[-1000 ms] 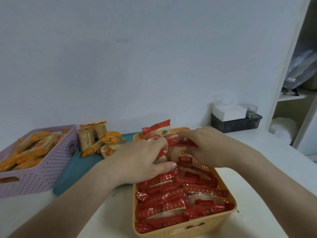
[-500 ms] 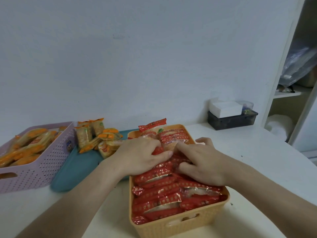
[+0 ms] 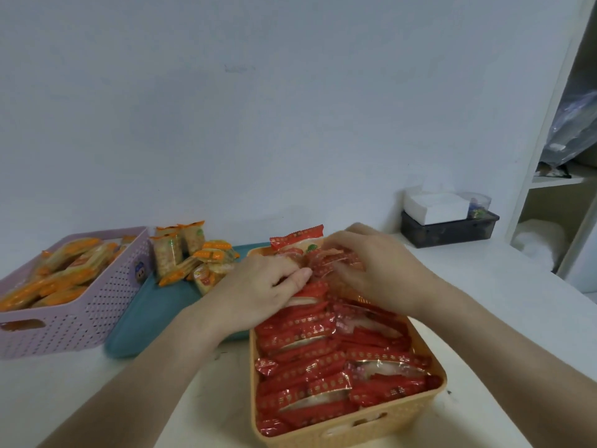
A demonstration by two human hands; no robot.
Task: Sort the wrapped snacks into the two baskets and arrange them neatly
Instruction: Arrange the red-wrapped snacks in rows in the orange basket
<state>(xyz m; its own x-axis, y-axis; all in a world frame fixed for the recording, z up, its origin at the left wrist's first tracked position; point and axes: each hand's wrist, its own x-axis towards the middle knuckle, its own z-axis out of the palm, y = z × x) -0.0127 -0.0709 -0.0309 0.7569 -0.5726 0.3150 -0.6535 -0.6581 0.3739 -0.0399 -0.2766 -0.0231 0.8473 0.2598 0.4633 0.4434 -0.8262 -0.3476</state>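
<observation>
**Both hands on red packets at the basket's far end**

The left hand [image 3: 258, 292] and the right hand [image 3: 378, 270] meet fingertip to fingertip, each with its fingers curled round the red-wrapped snacks [image 3: 323, 360] at the far end of the orange basket [image 3: 355, 431]. Just beyond the fingers, one red packet [image 3: 297, 242] stands upright against the basket's far wall. From the hands back toward the person, the red packets lie in overlapping rows that fill the basket. Left of the left hand, a teal tray [image 3: 151, 315] carries a loose heap of orange-wrapped snacks [image 3: 193, 257]. Further left stands a purple basket [image 3: 80, 318] holding more orange packets [image 3: 58, 279]. Well to the right of the right hand, a dark box [image 3: 449, 229] sits on the white table [image 3: 517, 318].
</observation>
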